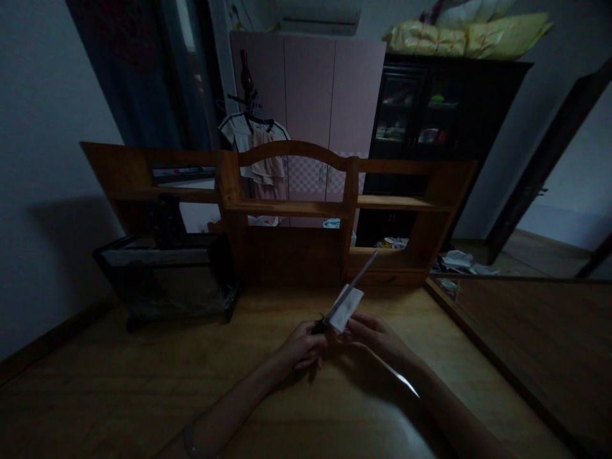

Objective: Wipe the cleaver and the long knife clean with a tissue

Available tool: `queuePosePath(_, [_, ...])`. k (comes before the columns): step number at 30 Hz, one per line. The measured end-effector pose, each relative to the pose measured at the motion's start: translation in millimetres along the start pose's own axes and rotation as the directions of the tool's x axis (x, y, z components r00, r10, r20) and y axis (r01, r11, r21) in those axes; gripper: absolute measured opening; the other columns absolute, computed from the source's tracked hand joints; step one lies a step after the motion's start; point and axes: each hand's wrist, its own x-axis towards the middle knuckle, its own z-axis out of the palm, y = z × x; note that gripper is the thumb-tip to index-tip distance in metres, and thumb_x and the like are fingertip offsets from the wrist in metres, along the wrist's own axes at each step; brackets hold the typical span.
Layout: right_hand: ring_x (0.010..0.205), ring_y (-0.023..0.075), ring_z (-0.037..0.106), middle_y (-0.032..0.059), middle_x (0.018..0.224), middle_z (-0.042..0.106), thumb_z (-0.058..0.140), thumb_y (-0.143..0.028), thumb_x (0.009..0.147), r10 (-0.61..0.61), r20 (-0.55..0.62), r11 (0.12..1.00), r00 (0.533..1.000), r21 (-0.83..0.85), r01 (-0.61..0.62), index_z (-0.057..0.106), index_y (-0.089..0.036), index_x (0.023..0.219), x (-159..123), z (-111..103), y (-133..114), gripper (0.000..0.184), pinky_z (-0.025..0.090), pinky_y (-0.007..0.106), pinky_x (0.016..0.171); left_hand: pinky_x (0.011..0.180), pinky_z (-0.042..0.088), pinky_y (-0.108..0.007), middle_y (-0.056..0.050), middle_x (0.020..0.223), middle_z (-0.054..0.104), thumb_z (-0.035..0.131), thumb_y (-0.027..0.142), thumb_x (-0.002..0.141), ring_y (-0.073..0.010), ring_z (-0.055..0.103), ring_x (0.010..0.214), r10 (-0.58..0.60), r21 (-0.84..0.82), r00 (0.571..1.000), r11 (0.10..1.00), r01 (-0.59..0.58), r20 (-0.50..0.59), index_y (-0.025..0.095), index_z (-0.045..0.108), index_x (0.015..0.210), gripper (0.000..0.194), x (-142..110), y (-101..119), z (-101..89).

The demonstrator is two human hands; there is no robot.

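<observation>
My left hand (302, 347) is closed round the black handle of a knife (367, 266). Its long, narrow blade points up and away to the right, above the wooden tabletop (268, 408). A white folded piece of tissue or cloth (346, 310) lies along the lower part of the blade, hiding some of it. Pinched at its lower right edge, the white piece is in the fingers of my right hand (373, 333). The dim light leaves the exact material unclear.
A wooden shelf unit (291, 207) stands across the table's far side. To the left sits a dark-framed glass tank (172, 287). A raised wooden edge (497, 363) runs along the right. Beyond are pink wardrobes (308, 89) and a black cabinet (444, 108).
</observation>
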Motion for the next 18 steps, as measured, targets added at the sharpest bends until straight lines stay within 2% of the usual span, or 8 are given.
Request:
queuePosePath(3, [0.090, 0.0221, 0.061, 0.0105, 0.099, 0.066, 0.053, -0.038, 0.092, 0.010, -0.003, 0.999, 1.000, -0.038, -0.010, 0.064, -0.014, 0.106, 1, -2, 1, 0.030, 0.044, 0.035, 0.083, 0.034, 0.037, -0.017, 0.009, 0.038, 0.038, 0.054, 0.021, 0.074, -0.0040, 0.026, 0.025, 0.023, 0.044, 1.000, 0.999, -0.024, 0.014, 0.011, 0.061, 0.095, 0.025, -2, 3, 1.8])
queuePosePath(8, [0.083, 0.0193, 0.059, 0.0081, 0.094, 0.065, 0.057, -0.036, 0.089, -0.024, -0.041, 0.997, 0.999, -0.075, 0.021, 0.064, -0.015, 0.105, 4, -4, 7, 0.027, 0.044, 0.032, 0.078, 0.033, 0.035, -0.017, 0.009, 0.039, 0.038, 0.053, 0.020, 0.069, -0.0033, 0.025, 0.025, 0.001, 0.075, 1.000, 0.997, -0.002, 0.014, 0.011, 0.061, 0.089, 0.022, -1, 6, 3.6])
queuePosePath(11, [0.079, 0.0180, 0.059, 0.0065, 0.088, 0.065, 0.064, -0.033, 0.084, -0.074, -0.103, 0.995, 0.992, -0.075, 0.067, 0.063, -0.016, 0.105, 4, -3, 9, 0.026, 0.044, 0.031, 0.075, 0.032, 0.034, -0.017, 0.010, 0.039, 0.037, 0.054, 0.021, 0.069, -0.0038, 0.026, 0.024, -0.008, 0.098, 1.000, 0.995, 0.008, -0.003, 0.010, 0.060, 0.089, 0.024, -1, 9, 6.5])
queuePosePath(13, [0.077, 0.0176, 0.059, 0.0042, 0.084, 0.065, 0.068, -0.030, 0.082, -0.092, -0.180, 0.996, 0.979, -0.040, 0.086, 0.053, -0.020, 0.121, 4, 0, 9, 0.043, 0.044, 0.031, 0.074, 0.032, 0.035, -0.017, 0.010, 0.039, 0.037, 0.055, 0.023, 0.071, -0.0041, 0.026, 0.025, -0.016, 0.113, 1.000, 0.993, 0.016, 0.001, 0.010, 0.061, 0.093, 0.026, -2, 11, 9.0])
queuePosePath(16, [0.069, 0.0151, 0.058, -0.0009, 0.080, 0.062, 0.065, -0.027, 0.083, -0.122, -0.294, 0.990, 0.948, 0.030, 0.137, 0.020, -0.032, 0.144, 2, 3, 8, 0.075, 0.045, 0.031, 0.071, 0.031, 0.034, -0.016, 0.009, 0.039, 0.037, 0.055, 0.025, 0.073, -0.0045, 0.027, 0.026, -0.037, 0.124, 0.999, 0.992, 0.037, -0.006, 0.010, 0.061, 0.095, 0.027, -3, 12, 10.4])
queuePosePath(18, [0.063, 0.0133, 0.054, -0.0033, 0.075, 0.059, 0.061, -0.027, 0.085, -0.153, -0.336, 0.983, 0.929, 0.040, 0.177, 0.014, -0.034, 0.145, 1, 1, 7, 0.076, 0.044, 0.028, 0.066, 0.032, 0.034, -0.015, 0.009, 0.039, 0.036, 0.054, 0.024, 0.073, -0.0041, 0.026, 0.026, -0.031, 0.117, 0.999, 0.993, 0.032, -0.009, 0.011, 0.061, 0.094, 0.025, -3, 10, 8.8])
